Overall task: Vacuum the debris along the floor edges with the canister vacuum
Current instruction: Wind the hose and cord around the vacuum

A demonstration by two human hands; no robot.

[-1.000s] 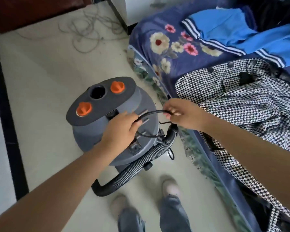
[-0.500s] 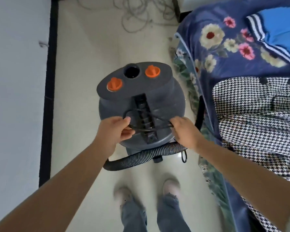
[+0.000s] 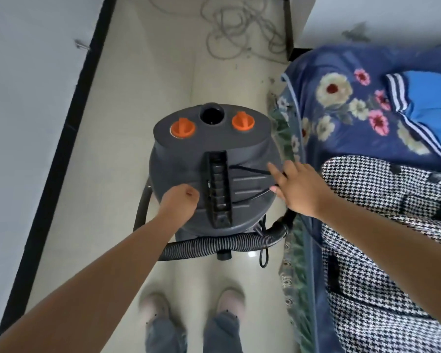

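On pale floor (image 3: 143,103), canister vacuum (image 3: 214,174): left hand (image 3: 178,202) fingers clenched against it, right hand (image 3: 295,189) fingers grasping its cord (image 3: 250,170)

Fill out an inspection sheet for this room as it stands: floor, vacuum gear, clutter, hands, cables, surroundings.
Surface: pale tiled floor, debris specks by the bed corner.
Job's things: grey canister vacuum upright; ribbed hose curls round its base.
Clutter: houndstooth garment and blue garment on the bed.
Hands: left hand curled at the canister's side; right hand holds the black cord.
Cables: grey cable tangle on the floor.
Surroundings: floral bedspread, black skirting.
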